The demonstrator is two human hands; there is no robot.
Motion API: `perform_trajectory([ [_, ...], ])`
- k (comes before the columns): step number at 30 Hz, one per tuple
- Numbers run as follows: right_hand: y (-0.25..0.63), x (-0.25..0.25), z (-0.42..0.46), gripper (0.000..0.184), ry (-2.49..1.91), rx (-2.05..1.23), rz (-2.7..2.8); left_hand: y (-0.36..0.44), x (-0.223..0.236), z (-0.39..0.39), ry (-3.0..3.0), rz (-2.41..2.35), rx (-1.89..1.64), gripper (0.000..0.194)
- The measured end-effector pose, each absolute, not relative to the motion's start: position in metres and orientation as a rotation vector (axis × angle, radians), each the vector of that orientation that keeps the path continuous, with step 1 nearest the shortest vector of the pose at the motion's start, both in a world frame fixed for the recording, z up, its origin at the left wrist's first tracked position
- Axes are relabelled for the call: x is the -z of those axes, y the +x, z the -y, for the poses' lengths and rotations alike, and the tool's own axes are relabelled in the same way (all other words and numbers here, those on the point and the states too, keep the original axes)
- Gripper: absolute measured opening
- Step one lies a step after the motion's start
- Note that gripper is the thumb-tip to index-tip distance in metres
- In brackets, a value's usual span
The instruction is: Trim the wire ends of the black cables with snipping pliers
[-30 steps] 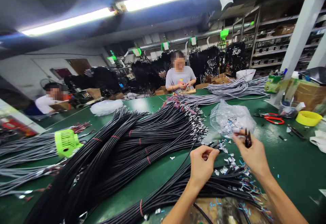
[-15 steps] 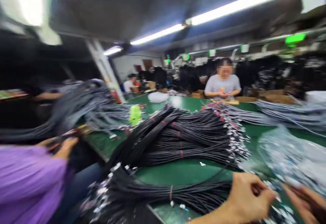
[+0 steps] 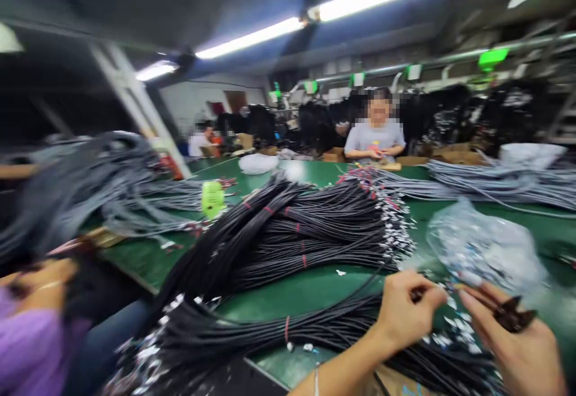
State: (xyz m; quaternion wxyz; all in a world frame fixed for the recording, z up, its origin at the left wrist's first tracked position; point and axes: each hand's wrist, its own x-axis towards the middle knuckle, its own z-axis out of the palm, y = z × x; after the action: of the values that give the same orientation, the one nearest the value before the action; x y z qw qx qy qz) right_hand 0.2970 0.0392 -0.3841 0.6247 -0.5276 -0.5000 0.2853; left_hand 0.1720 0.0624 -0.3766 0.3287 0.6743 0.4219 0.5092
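The left hand is narrowly pinching what seems a cable end by the black cable bundle, probably light, springy, best gripped by its jacket; the right hand is cradling a dark tool

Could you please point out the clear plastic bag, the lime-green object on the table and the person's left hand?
Clear plastic bag (image 3: pixel 488 252): head view, on its crumpled middle.
Lime-green object (image 3: pixel 212 200): head view, on its front face.
Left hand (image 3: pixel 403 307): head view, on the back of the hand.
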Motion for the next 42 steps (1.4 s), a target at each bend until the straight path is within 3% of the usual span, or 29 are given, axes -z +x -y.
perform_trajectory([
  [3,0.312,0.373,-0.026,0.038,-1.229,-0.667,1.129,0.168,0.369,-0.060,1.743,-1.054,-1.350,0.017],
  [17,0.310,0.371,-0.026,0.021,-1.288,-0.350,1.237,0.173,0.374,-0.054,1.781,-1.047,-1.331,0.018],
  [25,0.304,0.376,-0.031,0.024,-1.270,-0.287,1.325,0.176,0.379,-0.051,1.793,-1.112,-1.359,0.024],
  [29,0.302,0.379,-0.027,0.028,-1.282,-0.114,1.299,0.177,0.379,-0.051,1.760,-1.121,-1.354,0.027],
  [35,0.310,0.388,-0.024,0.045,-1.298,0.448,1.557,0.178,0.381,-0.050,1.710,-1.137,-1.353,0.030],
  [42,0.312,0.384,-0.021,0.033,-1.020,0.391,1.799,0.177,0.381,-0.052,1.678,-1.114,-1.357,0.024],
])
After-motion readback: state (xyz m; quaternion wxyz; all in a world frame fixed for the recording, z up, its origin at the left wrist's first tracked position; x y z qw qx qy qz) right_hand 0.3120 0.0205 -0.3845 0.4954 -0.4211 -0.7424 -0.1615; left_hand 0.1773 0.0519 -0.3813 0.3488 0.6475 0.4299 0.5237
